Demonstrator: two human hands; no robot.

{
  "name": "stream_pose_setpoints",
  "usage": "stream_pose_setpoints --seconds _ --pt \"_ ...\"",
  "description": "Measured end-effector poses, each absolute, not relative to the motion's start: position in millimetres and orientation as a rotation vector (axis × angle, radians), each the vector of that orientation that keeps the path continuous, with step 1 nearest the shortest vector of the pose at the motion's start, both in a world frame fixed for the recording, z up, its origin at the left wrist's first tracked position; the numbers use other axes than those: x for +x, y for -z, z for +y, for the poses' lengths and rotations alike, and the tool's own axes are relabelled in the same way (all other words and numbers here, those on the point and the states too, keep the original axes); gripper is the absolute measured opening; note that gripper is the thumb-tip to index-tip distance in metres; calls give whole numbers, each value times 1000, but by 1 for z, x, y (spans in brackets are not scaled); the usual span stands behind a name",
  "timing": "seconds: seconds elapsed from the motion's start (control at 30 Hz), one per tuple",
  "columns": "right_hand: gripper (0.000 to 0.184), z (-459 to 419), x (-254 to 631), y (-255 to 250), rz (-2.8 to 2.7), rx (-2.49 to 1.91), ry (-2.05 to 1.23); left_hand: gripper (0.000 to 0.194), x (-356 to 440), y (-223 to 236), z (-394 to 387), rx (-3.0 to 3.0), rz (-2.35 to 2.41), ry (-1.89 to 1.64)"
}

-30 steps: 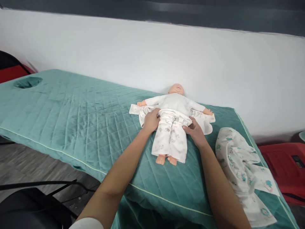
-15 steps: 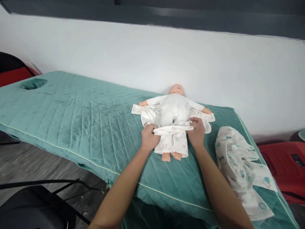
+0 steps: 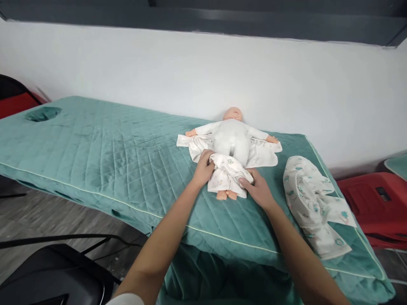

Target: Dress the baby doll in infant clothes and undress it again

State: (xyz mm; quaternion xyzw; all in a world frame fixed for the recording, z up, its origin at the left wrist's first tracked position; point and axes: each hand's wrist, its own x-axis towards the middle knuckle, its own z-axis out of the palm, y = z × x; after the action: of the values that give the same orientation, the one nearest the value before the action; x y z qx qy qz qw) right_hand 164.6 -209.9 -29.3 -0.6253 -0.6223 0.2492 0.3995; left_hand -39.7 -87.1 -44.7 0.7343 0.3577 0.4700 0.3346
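A baby doll (image 3: 231, 134) with a white cloth body lies on its back, head toward the wall and arms spread. White printed baby pants (image 3: 226, 180) are around its lower legs, and both feet stick out below the hems. My left hand (image 3: 204, 170) is closed on the left edge of the bunched waistband. On the other side, my right hand (image 3: 258, 187) pinches the waistband lower down, near the doll's shin. An open printed baby top (image 3: 262, 153) is spread flat under the doll's back and arms.
Another printed white baby garment (image 3: 313, 207) lies at the right on the green quilted bed (image 3: 127, 156). A face hole (image 3: 43, 113) opens at the bed's far left end. Red chairs (image 3: 375, 207) stand beyond the right end, a black chair (image 3: 54, 275) at lower left.
The waistband, stretched straight across before, is now slanted and bunched. My left hand has shifted up toward the doll's body; my right hand has moved down along the pants.
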Motion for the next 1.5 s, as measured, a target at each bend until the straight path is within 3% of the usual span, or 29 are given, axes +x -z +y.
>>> stream_pose_setpoints --seconds 0.2,0.37,0.5,0.57,0.77,0.93,1.13,1.27,1.33,1.5 --pt "90 -228 149 28 -1891 -1576 -449 13 -55 31 -101 2053 815 -962" --pt "79 -229 143 25 -1958 -1610 -321 17 -75 13 -136 2184 829 -742" --pt "75 -229 143 22 -1949 -1589 -335 62 -83 4 -165 2341 842 -591" --pt "71 -230 144 20 -1945 -1621 -352 71 -80 5 -174 2443 840 -583" --pt "53 -243 149 -10 -1930 -1826 -563 42 -75 -2 -185 2357 939 -541" --pt "36 -267 149 -60 -1954 -1787 -851 44 -88 -33 -191 2068 792 -458" --pt "47 -281 153 -125 -2049 -1491 -1297 43 -111 -92 -191 1872 446 -34" --pt "40 -276 152 -168 -2265 -1360 -1261 33 -117 -154 -189 2026 409 242" --pt "46 -270 149 -190 -2327 -1360 -1203 23 -116 -183 -187 2142 495 172" --pt "52 -260 140 -233 -2212 -1404 -1125 10 -108 -229 -190 2196 651 -483"
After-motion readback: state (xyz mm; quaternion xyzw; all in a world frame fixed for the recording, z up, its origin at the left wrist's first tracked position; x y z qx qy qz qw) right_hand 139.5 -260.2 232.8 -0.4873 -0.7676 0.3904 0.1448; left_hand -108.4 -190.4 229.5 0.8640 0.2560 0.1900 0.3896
